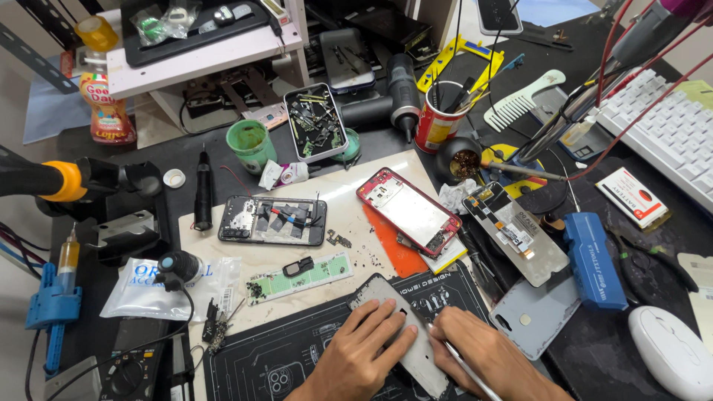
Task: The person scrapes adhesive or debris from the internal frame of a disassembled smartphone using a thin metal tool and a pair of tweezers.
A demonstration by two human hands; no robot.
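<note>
— What are the hands doing?

— The left hand (362, 349) is lying flat on a grey phone back cover (405, 338), fingers spread and pressing it onto the black repair mat (297, 349) at the near edge of the tabletop (186, 148). The right hand (486, 356) is resting beside it, fingers curled closed around a thin metal tool (464, 364) whose tip is touching the cover's right edge.

— What packaging is lying around?

— A clear plastic pouch with blue lettering (160, 286) is sitting left of the mat, with a small black cylinder resting on it. A small white box with a red and black label (631, 195) is lying far right, near the white keyboard (668, 126). A blue rectangular case (592, 258) is lying between that box and a phone screen assembly (515, 232) carrying a white sticker. A red can (437, 119) is holding tools at the back, and a bottle with a yellow cap and red label (104, 82) is standing at far left.

— Other phones?

— A red-framed phone (408, 212) is lying open above the mat, and a dark opened phone (272, 220) is lying to its left.
</note>
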